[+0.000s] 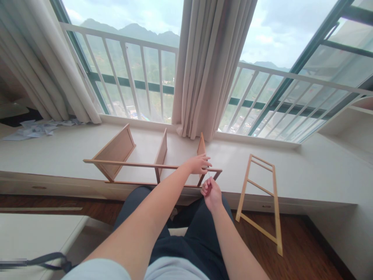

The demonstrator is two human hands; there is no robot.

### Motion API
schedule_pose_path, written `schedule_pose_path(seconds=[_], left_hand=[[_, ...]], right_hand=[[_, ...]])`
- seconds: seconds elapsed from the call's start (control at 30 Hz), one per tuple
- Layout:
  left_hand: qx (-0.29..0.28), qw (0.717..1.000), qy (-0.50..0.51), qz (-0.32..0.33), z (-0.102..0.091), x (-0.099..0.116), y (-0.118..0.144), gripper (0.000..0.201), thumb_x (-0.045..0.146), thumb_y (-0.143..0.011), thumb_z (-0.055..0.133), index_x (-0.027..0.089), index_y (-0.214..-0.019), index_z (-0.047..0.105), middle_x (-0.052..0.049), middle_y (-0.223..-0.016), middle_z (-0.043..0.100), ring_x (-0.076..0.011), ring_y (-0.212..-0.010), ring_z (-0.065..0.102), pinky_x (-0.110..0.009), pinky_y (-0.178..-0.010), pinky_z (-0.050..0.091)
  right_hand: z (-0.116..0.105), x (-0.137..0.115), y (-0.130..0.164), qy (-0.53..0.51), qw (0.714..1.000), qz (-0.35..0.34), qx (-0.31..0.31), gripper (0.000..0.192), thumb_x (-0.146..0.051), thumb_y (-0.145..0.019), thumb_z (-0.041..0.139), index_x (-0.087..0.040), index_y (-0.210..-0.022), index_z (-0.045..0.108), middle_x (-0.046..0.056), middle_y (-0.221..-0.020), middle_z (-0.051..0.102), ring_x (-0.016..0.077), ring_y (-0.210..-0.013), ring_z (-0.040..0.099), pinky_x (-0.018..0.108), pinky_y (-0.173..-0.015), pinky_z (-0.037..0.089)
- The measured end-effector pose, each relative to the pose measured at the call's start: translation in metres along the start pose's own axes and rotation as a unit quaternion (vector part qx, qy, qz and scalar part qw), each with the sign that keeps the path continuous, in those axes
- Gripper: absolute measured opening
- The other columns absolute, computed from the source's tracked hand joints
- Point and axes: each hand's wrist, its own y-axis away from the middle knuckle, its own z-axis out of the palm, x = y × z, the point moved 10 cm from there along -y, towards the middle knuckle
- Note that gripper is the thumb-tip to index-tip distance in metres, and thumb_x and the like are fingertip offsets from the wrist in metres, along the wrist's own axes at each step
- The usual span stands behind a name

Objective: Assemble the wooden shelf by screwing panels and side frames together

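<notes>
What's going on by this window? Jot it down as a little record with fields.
Left hand: at the wooden unit's right end
Right hand: curled around a thin rod
Unit: long rails, three cross panels, on the white ledge
Ladder-like frame: propped at the ledge, right
Papers: heaped far left

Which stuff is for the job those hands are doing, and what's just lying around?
For the job:
wooden shelf, by the left hand
thin tool, in the right hand
loose frame, probably

Just lying around, it seems:
papers
dark strap
</notes>
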Motion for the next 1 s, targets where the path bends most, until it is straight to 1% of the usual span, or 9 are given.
schedule_pose_path(seconds=[0.1,0.27,0.43,0.67,0.77,0.87,1.0], left_hand=[[0.003,1.0,-0.002,0.001,0.0,0.0,0.0,0.041,0.035,-0.086,0.059,0.03,-0.126,0.066,-0.004,-0.15,0.047,-0.0291,-0.144,0.033,-0.043,-0.114,0.037],[0.002,1.0,-0.008,0.004,0.0,0.001,0.0,0.04,0.034,-0.086,0.06,0.03,-0.126,0.067,-0.003,-0.149,0.047,-0.0288,-0.144,0.033,-0.042,-0.114,0.037],[0.007,1.0,-0.01,-0.001,0.0,0.0,0.0,0.04,0.033,-0.086,0.06,0.03,-0.125,0.067,-0.004,-0.149,0.047,-0.0291,-0.144,0.033,-0.042,-0.115,0.036],[0.003,1.0,-0.008,0.0,0.001,-0.001,-0.001,0.041,0.033,-0.086,0.061,0.03,-0.126,0.067,-0.004,-0.15,0.047,-0.0297,-0.145,0.032,-0.041,-0.116,0.034],[0.003,1.0,-0.009,-0.003,0.001,-0.001,-0.001,0.041,0.033,-0.086,0.061,0.031,-0.126,0.066,-0.003,-0.15,0.047,-0.0291,-0.145,0.032,-0.041,-0.116,0.035],[0.003,1.0,-0.007,-0.004,0.0,0.0,-0.001,0.04,0.032,-0.086,0.06,0.031,-0.125,0.067,-0.003,-0.15,0.047,-0.0294,-0.144,0.033,-0.042,-0.115,0.035],[0.008,1.0,-0.009,0.0,-0.002,0.001,-0.001,0.04,0.032,-0.085,0.061,0.03,-0.124,0.068,-0.003,-0.148,0.049,-0.0286,-0.143,0.034,-0.041,-0.115,0.036]], right_hand=[[0.001,0.001,0.0,-0.015,1.0,0.003,-0.006,0.037,-0.044,-0.084,0.065,-0.021,-0.068,0.041,-0.008,-0.054,0.038,0.0073,-0.043,0.03,0.019,-0.039,0.025],[0.004,0.008,0.0,-0.08,0.995,0.03,-0.042,0.036,-0.04,-0.086,0.066,-0.02,-0.069,0.042,-0.007,-0.055,0.037,0.0072,-0.045,0.031,0.018,-0.039,0.026],[0.005,0.012,0.0,-0.137,0.987,0.053,-0.062,0.031,-0.036,-0.09,0.063,-0.02,-0.07,0.045,-0.007,-0.057,0.037,0.0076,-0.046,0.031,0.018,-0.039,0.027],[0.016,0.009,0.005,-0.187,0.976,0.064,-0.093,0.028,-0.03,-0.093,0.058,-0.021,-0.072,0.043,-0.006,-0.058,0.035,0.009,-0.048,0.031,0.016,-0.041,0.029],[0.016,0.01,0.005,-0.189,0.976,0.062,-0.084,0.028,-0.029,-0.092,0.06,-0.021,-0.071,0.042,-0.007,-0.057,0.034,0.0088,-0.048,0.03,0.016,-0.04,0.028],[0.011,0.013,0.003,-0.174,0.981,0.059,-0.053,0.029,-0.031,-0.089,0.064,-0.02,-0.071,0.043,-0.008,-0.056,0.034,0.0075,-0.046,0.029,0.016,-0.039,0.025],[0.0,0.012,-0.001,-0.106,0.994,0.034,-0.006,0.034,-0.038,-0.084,0.069,-0.02,-0.069,0.045,-0.008,-0.054,0.037,0.0062,-0.044,0.03,0.017,-0.038,0.024]])
